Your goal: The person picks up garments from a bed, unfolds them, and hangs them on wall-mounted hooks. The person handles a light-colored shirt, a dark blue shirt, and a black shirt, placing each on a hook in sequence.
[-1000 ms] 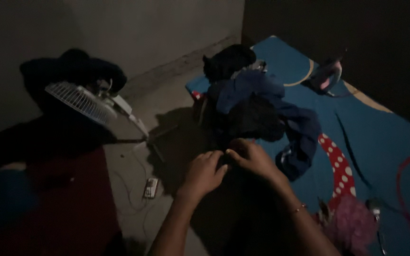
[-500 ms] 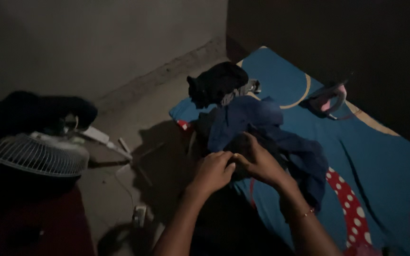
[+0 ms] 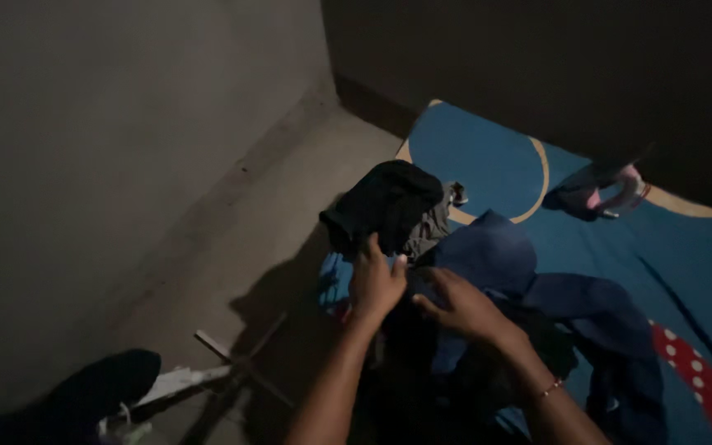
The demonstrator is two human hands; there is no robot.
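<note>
- Left hand (image 3: 375, 283) pinches a dark garment (image 3: 389, 206) atop the clothes heap on the blue mat (image 3: 488, 148).
- Right hand (image 3: 459, 303) presses a blue garment (image 3: 492, 255); its grip cannot be told.
- Dimness hides the fabric's details.

Matt cloth garments (image 3: 488, 264), rough floor (image 3: 290, 214)

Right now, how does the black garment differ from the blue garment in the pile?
The black garment is bunched at the far end of the pile; the blue garment sprawls wider, nearer the right hand. The left hand touches the black one. Both are crumpled cloth on the blue mat.
</note>
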